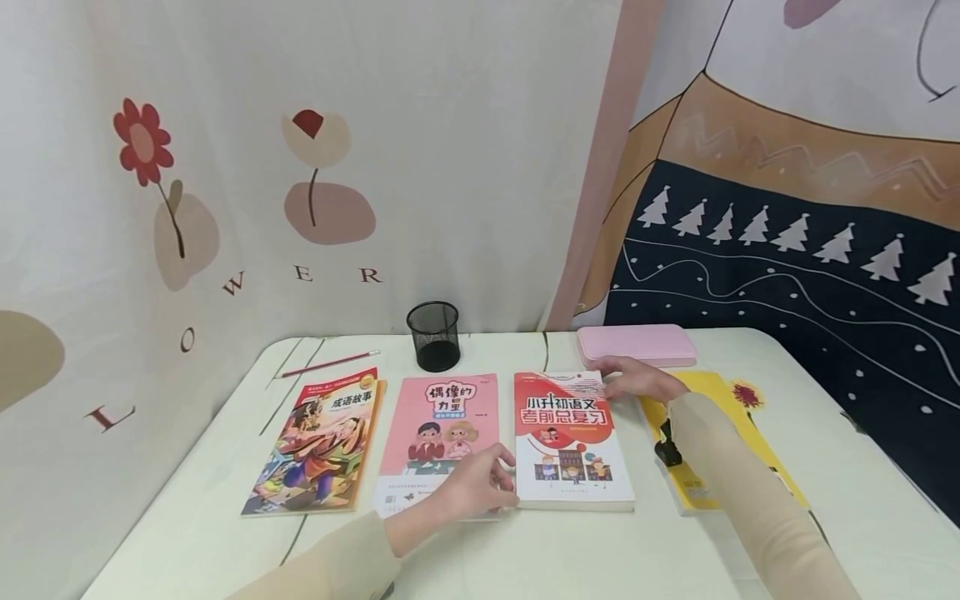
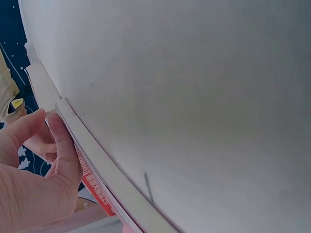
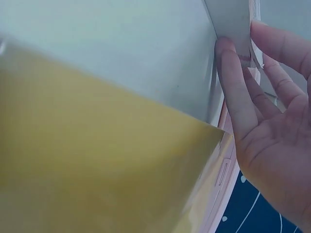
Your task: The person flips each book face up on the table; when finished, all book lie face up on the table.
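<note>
A thick red and white book (image 1: 570, 454) lies face up on the table, and both hands are at it. My left hand (image 1: 476, 485) pinches its near left corner, the forearm crossing over a pink book (image 1: 405, 417) beside it. In the left wrist view, the thumb and forefinger of the left hand (image 2: 46, 170) meet at the book's edge. The right hand (image 1: 637, 379) grips the far right corner. Seen from the right wrist, the thumb and fingers of that hand (image 3: 272, 111) stand on either side of the book's corner (image 3: 235, 24).
A yellow book (image 1: 705, 387) lies under the right forearm. To the far left is a colourful storybook (image 1: 322, 450), with a red pencil (image 1: 330, 364) behind it. A black mesh pen holder (image 1: 437, 354) and a pink pencil case (image 1: 637, 343) stand along the table's back edge.
</note>
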